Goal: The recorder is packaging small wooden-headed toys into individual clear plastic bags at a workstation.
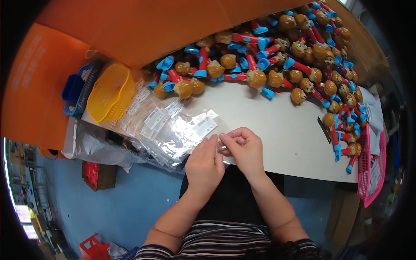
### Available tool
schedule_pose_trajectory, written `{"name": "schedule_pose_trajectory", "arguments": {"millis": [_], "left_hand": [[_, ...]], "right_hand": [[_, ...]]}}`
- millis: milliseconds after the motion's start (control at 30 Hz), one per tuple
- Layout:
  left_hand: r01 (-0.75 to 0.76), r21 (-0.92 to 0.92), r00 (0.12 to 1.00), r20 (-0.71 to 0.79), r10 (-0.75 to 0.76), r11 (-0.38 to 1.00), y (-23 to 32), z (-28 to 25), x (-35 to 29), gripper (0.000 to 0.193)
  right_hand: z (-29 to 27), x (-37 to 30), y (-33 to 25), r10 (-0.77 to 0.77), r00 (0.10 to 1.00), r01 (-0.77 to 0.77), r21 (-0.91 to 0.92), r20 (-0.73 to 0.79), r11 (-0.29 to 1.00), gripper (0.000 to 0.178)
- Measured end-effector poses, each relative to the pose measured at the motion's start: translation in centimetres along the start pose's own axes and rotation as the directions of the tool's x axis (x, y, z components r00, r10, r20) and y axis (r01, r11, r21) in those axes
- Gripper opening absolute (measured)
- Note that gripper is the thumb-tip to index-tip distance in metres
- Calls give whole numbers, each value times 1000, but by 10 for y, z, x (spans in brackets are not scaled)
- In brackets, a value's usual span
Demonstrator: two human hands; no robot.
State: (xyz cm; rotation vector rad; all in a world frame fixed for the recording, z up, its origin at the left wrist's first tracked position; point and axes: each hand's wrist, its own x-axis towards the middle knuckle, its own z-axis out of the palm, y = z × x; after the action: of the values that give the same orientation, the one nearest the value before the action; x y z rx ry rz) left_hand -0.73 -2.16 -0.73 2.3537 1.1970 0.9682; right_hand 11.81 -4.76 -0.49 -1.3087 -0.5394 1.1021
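Both hands meet over the table's near edge, at the corner of a clear plastic bag [184,132] that lies on a pile of similar bags. My left hand [203,167] has its fingers pressed together along the bag's edge, with the thumb alongside. With bent fingers and thumb, my right hand [246,152] pinches the edge close to the left fingertips. The bag has a pale printed label [205,128]. Past the hands, many figure-like toys [256,78] with brown round heads, red stems and blue ends are heaped on the table.
A yellow plastic basket [108,97] stands at the left beside blue bins [78,91]. Orange cardboard panels [130,28] rise at the back. A pink mesh basket [372,169] is at the right edge of the white table [277,130]. A box with red contents [99,175] sits below left.
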Motion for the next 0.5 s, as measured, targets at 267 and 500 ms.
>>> {"name": "schedule_pose_trajectory", "arguments": {"millis": [267,500], "left_hand": [[-113,32,991,-75,115,993,-2,7,3,12],[-14,-113,996,82,23,993,-2,14,-1,9]], "right_hand": [[-130,-17,-40,-725,605,90,-876,-329,473,30],[-251,-39,-60,-706,588,-491,-868,-395,77,31]]}}
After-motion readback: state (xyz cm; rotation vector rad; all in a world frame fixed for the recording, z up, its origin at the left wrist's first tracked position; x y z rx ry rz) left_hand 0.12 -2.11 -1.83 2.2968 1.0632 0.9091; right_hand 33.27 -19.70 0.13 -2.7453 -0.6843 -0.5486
